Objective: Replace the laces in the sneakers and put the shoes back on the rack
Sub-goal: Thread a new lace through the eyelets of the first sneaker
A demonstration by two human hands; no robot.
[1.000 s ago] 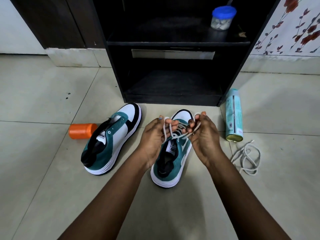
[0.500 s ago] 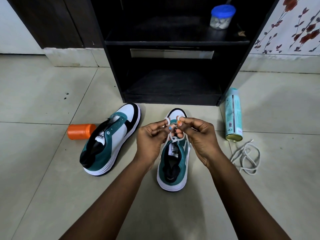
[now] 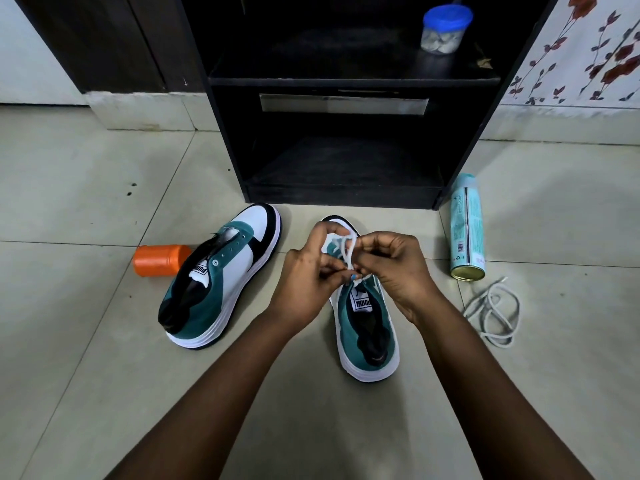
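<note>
Pale tiled floor [image 3: 104, 375], with a black shoe rack [image 3: 346, 81] standing at the far side against a floral wall [image 3: 588, 46]. On the rack's upper shelf sits a clear jar with a blue lid [image 3: 445, 27], toward the right; the lower shelf is dark and its contents can't be made out.

Your two hands meet over the toe half of the right-hand sneaker [image 3: 367, 327], which sits upright on the floor, heel toward you, toe pointing at the rack. Your left hand [image 3: 304, 275] has fingers curled and pinches the white lace [image 3: 341, 247] from the left; your right hand [image 3: 398, 268] is curled the same way and pinches the same lace from the right. Small loops of lace stick up between your fingertips, above the front eyelets. How far the lace is threaded you can't tell, your hands cover that part.

The other sneaker [image 3: 221, 282] stands just left of your left hand, apart from it, tilted, toe angled toward the rack, no lace visible in its eyelets. An orange container [image 3: 161, 259] lies on its side just behind that sneaker's left flank, partly hidden by it.

On the right, a teal spray can [image 3: 467, 226] lies on the floor near the rack's front right corner, metal base toward you. A loose lace [image 3: 491, 313] is heaped in a tangle just below the can, well apart from both sneakers.
</note>
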